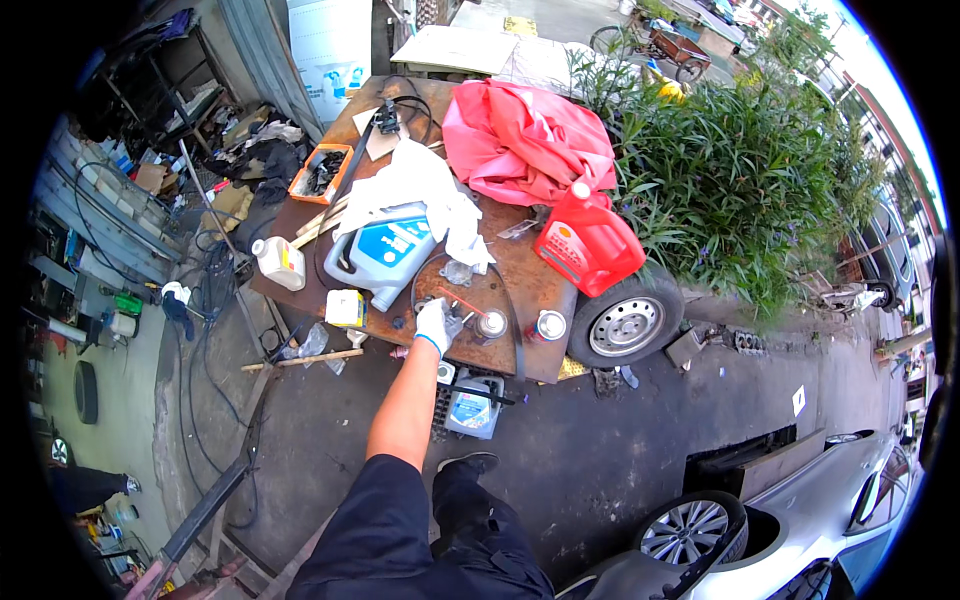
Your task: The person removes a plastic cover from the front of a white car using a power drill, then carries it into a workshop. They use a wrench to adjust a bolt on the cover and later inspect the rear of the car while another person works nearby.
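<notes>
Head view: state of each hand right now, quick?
Left hand: gloved, near a silver-topped can; whether its grip is open or closed on anything cannot be told.
Right hand: not in view, state cannot be told.

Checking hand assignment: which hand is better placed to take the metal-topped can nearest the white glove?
Left, I'd judge. The white-gloved left hand is close beside the can, on its left; the right hand isn't in view. Whether the left grip holds something is unclear.
</notes>
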Tool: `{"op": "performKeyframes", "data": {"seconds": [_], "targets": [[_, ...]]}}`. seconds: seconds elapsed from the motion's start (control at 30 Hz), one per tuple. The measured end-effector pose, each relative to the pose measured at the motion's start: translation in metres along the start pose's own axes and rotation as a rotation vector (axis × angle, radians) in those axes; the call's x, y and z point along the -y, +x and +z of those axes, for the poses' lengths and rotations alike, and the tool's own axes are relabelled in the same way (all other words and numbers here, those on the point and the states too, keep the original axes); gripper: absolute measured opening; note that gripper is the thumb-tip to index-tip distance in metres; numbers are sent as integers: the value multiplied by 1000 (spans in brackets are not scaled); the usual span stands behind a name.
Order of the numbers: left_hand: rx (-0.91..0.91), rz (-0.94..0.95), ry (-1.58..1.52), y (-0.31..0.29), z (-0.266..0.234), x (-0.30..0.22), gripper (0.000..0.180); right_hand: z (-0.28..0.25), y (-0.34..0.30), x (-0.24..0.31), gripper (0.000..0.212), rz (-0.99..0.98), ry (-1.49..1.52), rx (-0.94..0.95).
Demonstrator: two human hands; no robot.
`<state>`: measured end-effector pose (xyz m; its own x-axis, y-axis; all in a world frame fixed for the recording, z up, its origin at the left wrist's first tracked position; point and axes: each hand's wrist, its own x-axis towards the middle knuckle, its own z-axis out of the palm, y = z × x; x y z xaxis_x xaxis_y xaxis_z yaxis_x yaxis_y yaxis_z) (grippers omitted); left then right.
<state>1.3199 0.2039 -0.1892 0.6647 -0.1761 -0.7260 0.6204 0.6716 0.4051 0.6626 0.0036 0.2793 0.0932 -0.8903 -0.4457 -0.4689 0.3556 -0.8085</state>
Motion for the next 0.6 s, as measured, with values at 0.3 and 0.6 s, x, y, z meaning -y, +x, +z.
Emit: {"op": "performKeyframes", "data": {"seconds": [0.3,0.6], "targets": [[-49,1,97,-35,-20,2,49,-8,34,-42,77,-99,19,51],[235,-127,-60,-118,-95,81,40,8,31,-2,97,95,750,532]]}}
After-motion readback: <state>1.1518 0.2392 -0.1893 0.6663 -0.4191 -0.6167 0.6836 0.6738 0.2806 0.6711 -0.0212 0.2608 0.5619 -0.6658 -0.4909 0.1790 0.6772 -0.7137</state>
